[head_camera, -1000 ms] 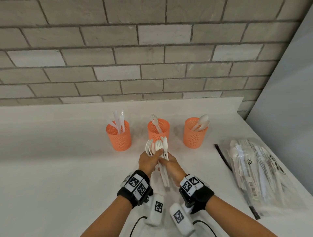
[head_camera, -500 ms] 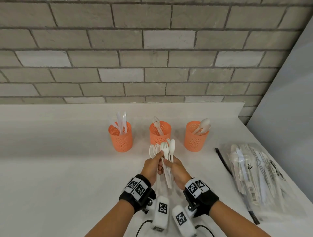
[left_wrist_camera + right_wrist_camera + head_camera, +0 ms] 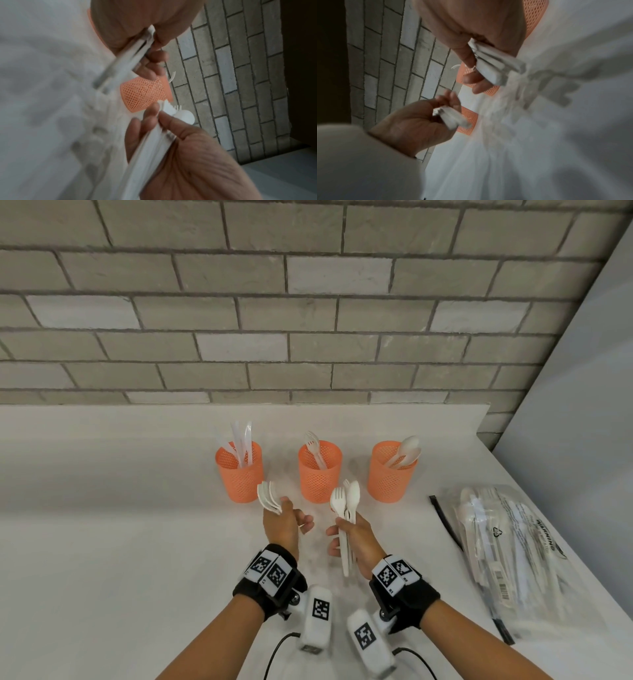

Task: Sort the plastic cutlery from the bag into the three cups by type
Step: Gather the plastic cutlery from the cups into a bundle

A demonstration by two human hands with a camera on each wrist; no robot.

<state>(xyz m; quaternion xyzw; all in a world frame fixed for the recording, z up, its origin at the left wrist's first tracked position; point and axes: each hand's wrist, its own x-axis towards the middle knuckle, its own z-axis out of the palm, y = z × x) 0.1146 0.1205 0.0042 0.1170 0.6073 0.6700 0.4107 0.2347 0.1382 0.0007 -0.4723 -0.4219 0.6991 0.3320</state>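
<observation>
White plastic forks [image 3: 269, 497] fan out above the left hand [image 3: 285, 524], whose fingers [image 3: 306, 525] curl round their handles; the tines stand just in front of the left cup. A mixed bunch of forks and a spoon [image 3: 346, 515] is gripped upright in the right hand [image 3: 356, 539], thumb and fingers [image 3: 334, 550] wrapped about the stems, whose ends hang below the palm. The two hands are near each other but apart, above a white counter [image 3: 120, 542].

Three orange mesh cups stand in a row behind them: the left cup [image 3: 239, 474] holds knives [image 3: 241, 440], the middle cup [image 3: 319, 474] a fork [image 3: 313, 441], the right cup [image 3: 390, 474] spoons [image 3: 407, 450]. To the right a clear plastic bag [image 3: 507, 549] with more white cutlery lies flat on the counter, a black strip beside it. Behind runs a grey brick wall [image 3: 274, 302], and a pale panel [image 3: 582, 422] rises at the right. Both wrist views are blurred.
</observation>
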